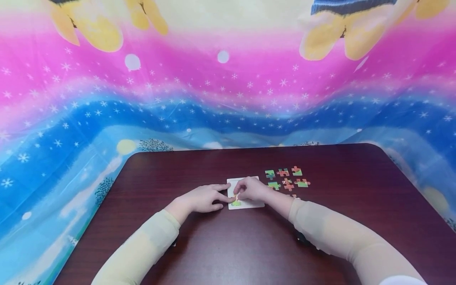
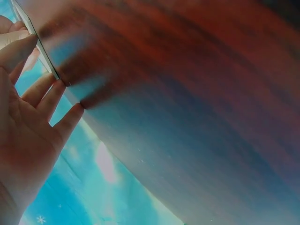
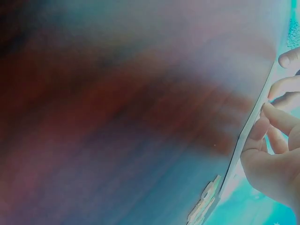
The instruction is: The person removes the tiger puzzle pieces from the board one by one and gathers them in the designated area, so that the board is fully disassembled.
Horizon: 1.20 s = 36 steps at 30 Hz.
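Note:
A white puzzle board (image 1: pixel 253 203) lies on the table with a green and yellow puzzle piece (image 1: pixel 236 203) at its lower left. My left hand (image 1: pixel 204 198) reaches in from the left, fingers extended. Its index fingertip touches the area by the piece, and other fingertips rest at the board's left edge. Over the board, my right hand (image 1: pixel 252 189) has thumb and index finger together, pinching at the piece, which they partly cover. In the right wrist view, the right fingers (image 3: pixel 276 117) meet at the board, seen edge-on.
Several loose puzzle pieces (image 1: pixel 283 172) in green and orange lie in rows right of the board, some partly hidden behind the right hand and forearm. The dark wooden table (image 1: pixel 221 245) meets a colourful patterned cloth (image 1: pixel 213 91) at its far edge.

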{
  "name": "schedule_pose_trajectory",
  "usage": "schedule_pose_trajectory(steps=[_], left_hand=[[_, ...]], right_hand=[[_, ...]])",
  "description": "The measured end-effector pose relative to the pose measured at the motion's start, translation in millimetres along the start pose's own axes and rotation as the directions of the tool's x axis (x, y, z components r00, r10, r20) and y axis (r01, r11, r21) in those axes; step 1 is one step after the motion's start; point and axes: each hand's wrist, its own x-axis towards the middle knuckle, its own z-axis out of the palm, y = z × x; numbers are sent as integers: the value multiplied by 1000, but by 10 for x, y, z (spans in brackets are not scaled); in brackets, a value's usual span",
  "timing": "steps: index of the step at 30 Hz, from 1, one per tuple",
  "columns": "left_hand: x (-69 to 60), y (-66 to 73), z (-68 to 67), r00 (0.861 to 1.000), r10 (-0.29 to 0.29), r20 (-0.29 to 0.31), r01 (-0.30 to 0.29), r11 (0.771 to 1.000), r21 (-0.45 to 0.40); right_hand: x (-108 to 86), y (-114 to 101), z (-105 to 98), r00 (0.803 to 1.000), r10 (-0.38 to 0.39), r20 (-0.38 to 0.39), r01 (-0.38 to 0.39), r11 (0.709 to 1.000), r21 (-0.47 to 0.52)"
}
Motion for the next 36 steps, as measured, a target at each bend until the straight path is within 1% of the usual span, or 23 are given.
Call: schedule_pose_trajectory(steps=[2,6,9,13,20,28,36], left_hand=[[-10,-23,-1,1000,14,-8,-14,1000,-23],[-37,-61,-20,999,35,-29,-38,995,-97],[-48,-85,-25,998,47,-41,-51,992,-115],[-41,-102,-18,998,54,-41,-58,992,-108],[-44,-114,-14,999,42,-31,-46,989,-138],[-32,-113,-3,999,35,-19,-37,992,-117],[-25,-126,8,999,37,-26,-40,994,-105]], right_hand=[[-2,-3,5,1000,-3,4,3,1000,6],[-2,-1,6,1000,-17,9,17,1000,1],[-3,-3,3,1000,-17,17,17,1000,2],[-8,-6,-9,1000,-11,28,11,1000,14],[-21,-15,-18,999,8,35,-10,998,54],[-4,38,-4,999,18,38,-22,993,112],[-9,41,-17,998,7,64,-18,986,167]])
